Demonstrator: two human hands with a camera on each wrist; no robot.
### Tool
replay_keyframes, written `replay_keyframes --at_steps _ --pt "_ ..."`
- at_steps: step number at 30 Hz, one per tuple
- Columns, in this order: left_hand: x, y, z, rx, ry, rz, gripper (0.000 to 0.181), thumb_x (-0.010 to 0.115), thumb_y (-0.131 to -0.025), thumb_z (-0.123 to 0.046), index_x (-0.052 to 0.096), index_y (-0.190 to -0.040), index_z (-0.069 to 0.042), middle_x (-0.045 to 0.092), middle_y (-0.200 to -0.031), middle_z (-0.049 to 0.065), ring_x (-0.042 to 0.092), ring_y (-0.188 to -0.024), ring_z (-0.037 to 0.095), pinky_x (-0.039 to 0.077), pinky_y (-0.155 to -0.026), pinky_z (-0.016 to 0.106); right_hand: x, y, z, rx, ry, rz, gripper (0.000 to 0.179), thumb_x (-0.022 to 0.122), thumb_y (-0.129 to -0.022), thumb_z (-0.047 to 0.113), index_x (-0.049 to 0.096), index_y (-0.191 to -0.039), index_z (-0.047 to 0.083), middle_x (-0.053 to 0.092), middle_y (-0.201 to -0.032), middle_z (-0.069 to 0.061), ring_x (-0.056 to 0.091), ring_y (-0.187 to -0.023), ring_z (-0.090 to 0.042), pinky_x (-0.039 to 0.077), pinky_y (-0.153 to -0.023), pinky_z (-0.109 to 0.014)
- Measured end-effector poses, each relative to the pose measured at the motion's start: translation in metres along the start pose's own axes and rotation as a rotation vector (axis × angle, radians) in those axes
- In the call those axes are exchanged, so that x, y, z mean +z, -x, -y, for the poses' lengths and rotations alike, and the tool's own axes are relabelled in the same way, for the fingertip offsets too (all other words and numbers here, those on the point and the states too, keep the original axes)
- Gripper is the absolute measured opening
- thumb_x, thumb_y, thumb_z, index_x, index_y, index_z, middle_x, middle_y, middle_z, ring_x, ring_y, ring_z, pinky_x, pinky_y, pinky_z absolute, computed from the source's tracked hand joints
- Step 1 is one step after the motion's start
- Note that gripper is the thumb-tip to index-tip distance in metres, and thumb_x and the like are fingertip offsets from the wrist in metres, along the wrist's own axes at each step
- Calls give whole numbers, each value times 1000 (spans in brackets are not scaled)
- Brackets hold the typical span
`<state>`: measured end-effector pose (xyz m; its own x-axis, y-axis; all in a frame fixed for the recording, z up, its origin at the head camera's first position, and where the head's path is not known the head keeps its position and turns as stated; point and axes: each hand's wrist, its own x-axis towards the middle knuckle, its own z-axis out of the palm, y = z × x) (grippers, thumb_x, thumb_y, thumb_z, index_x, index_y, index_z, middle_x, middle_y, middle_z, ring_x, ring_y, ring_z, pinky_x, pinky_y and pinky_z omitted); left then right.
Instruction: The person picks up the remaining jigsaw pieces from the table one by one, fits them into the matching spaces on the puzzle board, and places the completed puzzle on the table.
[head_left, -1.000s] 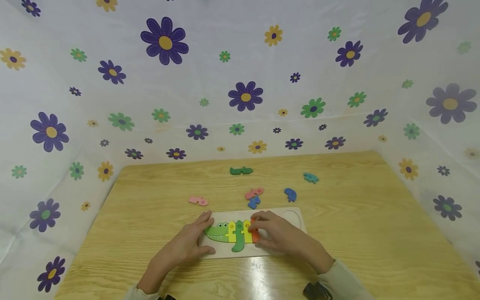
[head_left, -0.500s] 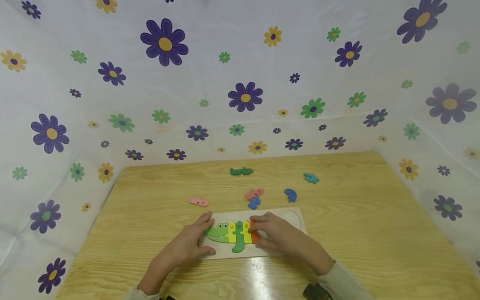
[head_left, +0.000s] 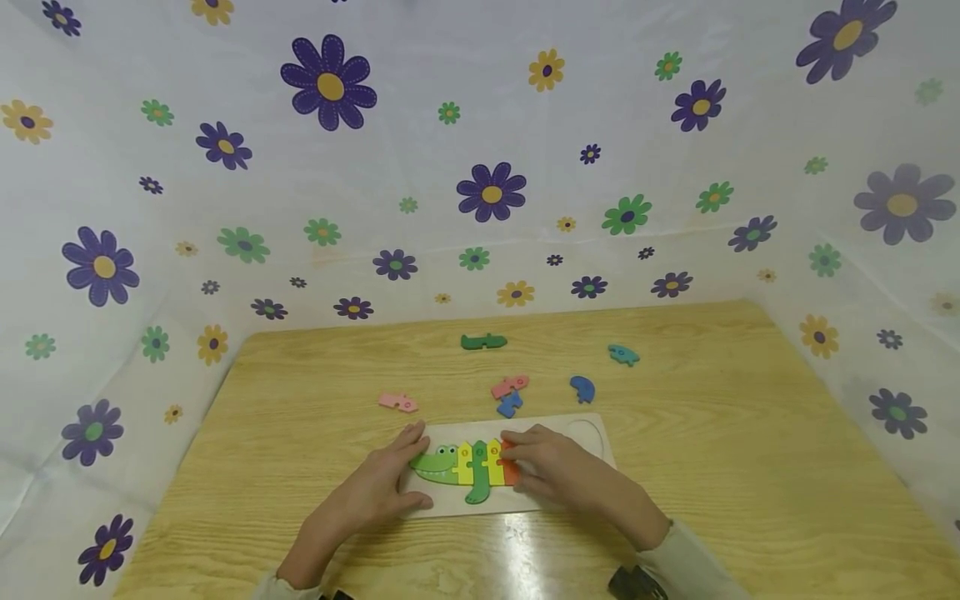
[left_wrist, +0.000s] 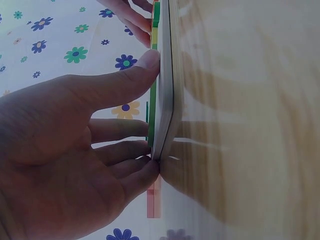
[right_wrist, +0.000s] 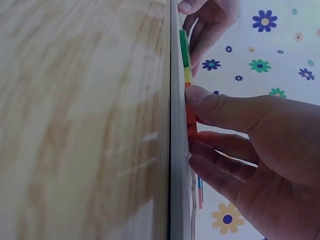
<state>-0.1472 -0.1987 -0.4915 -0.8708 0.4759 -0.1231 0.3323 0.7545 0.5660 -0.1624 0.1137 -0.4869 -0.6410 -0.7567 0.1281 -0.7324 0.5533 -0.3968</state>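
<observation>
A pale wooden puzzle board (head_left: pixel 525 502) lies near the front of the table, bearing a crocodile puzzle. From the left, its green head piece (head_left: pixel 433 467), a yellow piece, a green piece with a leg (head_left: pixel 477 492) and another yellow piece sit side by side. My right hand (head_left: pixel 558 469) pinches an orange-red puzzle piece (right_wrist: pixel 191 120) beside the second yellow one, thumb on the near side, fingers on the far side; the hand hides part of it. At the board's left end, my left hand (head_left: pixel 372 485) rests with fingers extended, thumb (left_wrist: pixel 132 80) on the top face.
Loose puzzle pieces lie beyond the board: a light pink one (head_left: pixel 397 402), a darker pink one (head_left: pixel 510 386) against a blue one (head_left: pixel 510 405), a curved blue one (head_left: pixel 582 389), a teal one (head_left: pixel 622 354) and a dark green one (head_left: pixel 483 342). Flowered cloth (head_left: pixel 412 208) surrounds the wooden table (head_left: pixel 697 400).
</observation>
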Motion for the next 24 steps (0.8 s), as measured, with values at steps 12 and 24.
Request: replay_keyframes --at_steps 12,24 --pt "-2 0 -1 18 10 7 82 87 -84 -25 47 -148 8 26 -166 20 23 -153 38 26 -121 56 3 2 -3 -1 14 -13 35 75 -96 21 73 -125 2 61 -141 -17 63 -121 -26 54 -101 -39" --pt "0 0 0 0 2 8 82 87 -84 -25 47 -149 6 26 -166 18 23 -154 36 26 -122 54 3 1 -2 36 24 -16 36 76 -95 28 74 -124 6 62 -141 -15 61 -121 -27 53 -102 -41"
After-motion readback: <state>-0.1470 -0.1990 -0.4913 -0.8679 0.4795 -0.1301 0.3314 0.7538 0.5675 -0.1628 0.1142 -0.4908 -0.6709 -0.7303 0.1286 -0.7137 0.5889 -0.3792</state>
